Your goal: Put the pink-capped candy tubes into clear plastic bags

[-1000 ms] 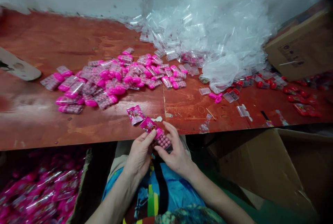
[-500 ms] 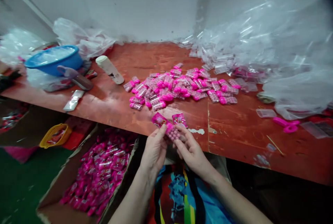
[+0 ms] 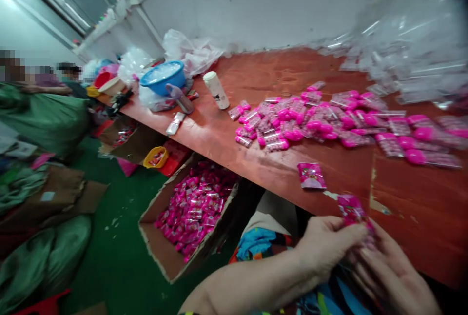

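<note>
My left hand (image 3: 327, 244) is closed on a shiny pink printed packet (image 3: 350, 207), thumb on top. My right hand (image 3: 391, 268) grips the packet's lower end from the other side, its fingers blurred. Something pale pink, perhaps a small bottle of beads, shows between my fingers, mostly hidden. A second pink packet (image 3: 311, 176) lies flat on the red table (image 3: 263, 159), left of my hands. Farther back is a pile of small clear bottles (image 3: 292, 117) with bright pink caps and pale pink beads inside.
Below the table edge stands a cardboard box (image 3: 159, 246) full of pink packets. A white bottle (image 3: 216, 91), blue basin (image 3: 164, 78) and scoop (image 3: 180, 98) are farther left. Clear plastic cases (image 3: 413, 71) heap at the back right. People (image 3: 47, 81) are at the far left.
The view has swung left, so my hands and the pile appear farther right. Both hands still hold the packet; the bead bottle, plain before, is now mostly hidden.
</note>
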The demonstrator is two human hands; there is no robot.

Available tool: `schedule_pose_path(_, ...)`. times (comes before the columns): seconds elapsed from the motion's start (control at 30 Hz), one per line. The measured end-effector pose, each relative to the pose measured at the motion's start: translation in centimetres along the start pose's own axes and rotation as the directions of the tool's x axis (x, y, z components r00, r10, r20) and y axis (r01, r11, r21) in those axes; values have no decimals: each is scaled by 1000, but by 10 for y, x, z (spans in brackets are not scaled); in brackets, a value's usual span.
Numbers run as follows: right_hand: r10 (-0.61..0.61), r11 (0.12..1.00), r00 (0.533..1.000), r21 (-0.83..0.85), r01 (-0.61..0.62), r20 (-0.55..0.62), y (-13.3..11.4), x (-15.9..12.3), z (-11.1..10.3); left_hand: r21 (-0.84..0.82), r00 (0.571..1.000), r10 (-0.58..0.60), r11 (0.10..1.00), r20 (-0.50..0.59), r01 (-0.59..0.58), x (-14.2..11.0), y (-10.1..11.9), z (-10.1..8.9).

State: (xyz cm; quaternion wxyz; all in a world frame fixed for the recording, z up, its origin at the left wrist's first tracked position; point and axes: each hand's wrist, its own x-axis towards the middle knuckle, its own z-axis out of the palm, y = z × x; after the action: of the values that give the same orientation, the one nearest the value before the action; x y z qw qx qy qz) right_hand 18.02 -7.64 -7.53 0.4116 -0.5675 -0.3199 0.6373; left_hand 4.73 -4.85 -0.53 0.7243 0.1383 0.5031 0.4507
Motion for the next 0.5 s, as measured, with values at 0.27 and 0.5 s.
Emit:
schedule_pose_path(0.27,12,991,1000,-130,-14,-15,6,18,-14,-137,998,-34,990,-48,27,-1,-2,-3)
schedule_pose_path(0.5,-42,999,963,43,32,267,-55,3,43,-160,995,46,987,92,-31,-8,22,-13)
